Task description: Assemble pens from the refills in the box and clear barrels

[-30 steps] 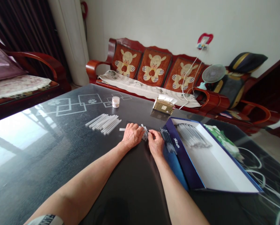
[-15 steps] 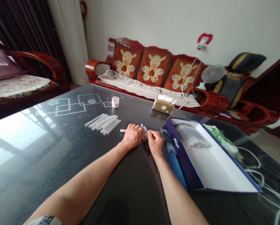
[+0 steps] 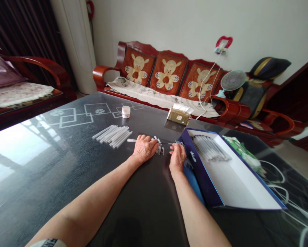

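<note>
My left hand [image 3: 144, 150] is closed around a white pen barrel [image 3: 131, 140], whose end sticks out to the left. My right hand [image 3: 178, 157] pinches a thin pen refill [image 3: 167, 143], which stretches across toward the left fingers. Whether its tip is inside the barrel is too small to tell. Between the hands lies a small heap of white pen parts [image 3: 159, 150]. Dark refills [image 3: 186, 161], partly behind my right hand, rest against the box. Left of my hands, a pile of white barrels [image 3: 112, 136] lies on the dark table [image 3: 97, 192].
An open blue box [image 3: 202, 178] on the right holds a row of pens [image 3: 210, 149] with clear barrels. A small lidded jar [image 3: 126, 112] and a tissue pack [image 3: 179, 115] stand farther back. Beyond the box are a green-and-white bag [image 3: 243, 152] and white cables [image 3: 280, 171].
My right hand has moved right, away from the left hand, and a thin refill now shows between them. The barrel sticks out farther left from my left hand.
</note>
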Demonstrator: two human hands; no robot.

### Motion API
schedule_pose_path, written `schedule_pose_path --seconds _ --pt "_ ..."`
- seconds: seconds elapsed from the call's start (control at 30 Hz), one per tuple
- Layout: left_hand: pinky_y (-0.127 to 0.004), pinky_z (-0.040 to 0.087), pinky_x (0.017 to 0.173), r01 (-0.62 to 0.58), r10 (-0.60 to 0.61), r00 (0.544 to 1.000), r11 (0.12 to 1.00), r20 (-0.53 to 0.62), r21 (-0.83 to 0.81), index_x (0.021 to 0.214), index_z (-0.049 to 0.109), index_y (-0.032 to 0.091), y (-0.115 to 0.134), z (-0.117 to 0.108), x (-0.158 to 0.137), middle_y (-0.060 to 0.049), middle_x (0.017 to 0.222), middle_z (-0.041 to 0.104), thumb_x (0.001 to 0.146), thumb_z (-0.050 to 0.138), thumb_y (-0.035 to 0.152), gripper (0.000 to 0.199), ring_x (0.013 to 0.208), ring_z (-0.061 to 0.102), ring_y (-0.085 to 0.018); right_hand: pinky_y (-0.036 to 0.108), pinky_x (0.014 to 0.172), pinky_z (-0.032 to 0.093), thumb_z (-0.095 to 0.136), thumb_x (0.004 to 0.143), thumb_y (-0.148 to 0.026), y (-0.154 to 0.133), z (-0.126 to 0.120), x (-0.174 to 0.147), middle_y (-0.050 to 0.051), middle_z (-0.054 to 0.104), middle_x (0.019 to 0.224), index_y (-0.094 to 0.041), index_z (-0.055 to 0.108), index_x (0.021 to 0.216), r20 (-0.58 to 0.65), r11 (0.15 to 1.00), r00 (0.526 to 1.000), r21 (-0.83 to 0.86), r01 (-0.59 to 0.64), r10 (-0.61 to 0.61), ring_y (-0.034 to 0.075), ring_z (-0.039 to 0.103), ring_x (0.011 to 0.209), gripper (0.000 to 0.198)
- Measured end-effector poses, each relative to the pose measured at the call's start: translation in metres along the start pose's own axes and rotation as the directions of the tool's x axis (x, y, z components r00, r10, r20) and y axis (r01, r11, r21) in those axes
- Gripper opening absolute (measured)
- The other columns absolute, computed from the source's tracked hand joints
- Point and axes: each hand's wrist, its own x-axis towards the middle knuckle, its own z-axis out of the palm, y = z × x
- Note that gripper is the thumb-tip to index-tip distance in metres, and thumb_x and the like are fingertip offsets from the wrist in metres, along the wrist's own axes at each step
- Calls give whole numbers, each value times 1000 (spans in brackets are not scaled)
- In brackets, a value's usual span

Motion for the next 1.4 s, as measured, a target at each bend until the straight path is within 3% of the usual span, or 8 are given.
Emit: schedule_pose_path --seconds 0.07,0.17,0.27,0.37,0.53,0.83,1.07,1.4 --pt "-37 31 76 20 -20 1000 1000 -14 17 91 71 25 0 1 0 -5 72 57 94 41 41 34 75 48 -20 32 69 50 41 84 -47 0 1 1 11 66 94 -16 57 101 -72 999 997 -11 41 -42 21 63 86 39" --pt "-37 30 76 10 -10 1000 1000 -21 29 86 71 24 0 2 0 -5 72 57 93 43 38 32 74 48 -20 40 89 46 43 86 -39 -6 1 -7 16 57 120 -16 53 117 -67 909 916 -169 380 -395 24 56 111 40" --pt "-37 31 77 -29 29 999 999 -19 24 86 70 24 0 3 -1 -5 73 58 92 44 38 30 74 47 -20 46 102 35 40 87 -25 -15 2 -19 14 59 120 -18 57 117 174 673 732 -300 676 -658 24 50 120 35" --pt "-37 31 78 -56 56 998 998 -25 10 88 71 24 0 4 -1 -5 74 58 92 44 37 30 75 47 -20 45 103 30 43 88 -21 -17 2 -25 9 67 104 -20 64 105 348 554 661 -365 748 -665 23 55 110 27" --pt "-38 32 81 -65 64 997 998 -42 -18 100 70 26 -1 3 -1 -6 79 59 92 44 36 29 78 48 -21 35 88 39 48 89 -24 -9 -3 -16 7 67 92 -20 69 94 374 569 690 -391 723 -620 20 58 89 22" --pt "-41 34 88 -72 71 997 997 -38 -18 112 66 27 -5 2 -1 -7 92 64 87 45 16 35 84 50 -22 38 80 34 54 82 -23 7 -20 -1 8 59 90 -22 72 88 140 602 868 -667 439 -477 23 49 85 18" --pt "-47 34 96 -171 169 980 985 -106 -6 104 68 33 5 -8 0 -4 134 50 87 51 17 30 117 42 -29 39 81 32 52 78 -15 1 -21 -2 12 59 106 -19 65 110 124 572 870 -707 415 -477 26 48 93 34" --pt "-30 49 77 -260 235 920 965 -315 -39 108 64 27 7 -5 -3 -6 102 61 87 51 11 30 89 53 -18 37 81 28 52 82 -18 1 -19 -5 6 64 100 -25 72 88 320 481 888 -753 450 -331 23 49 94 22"
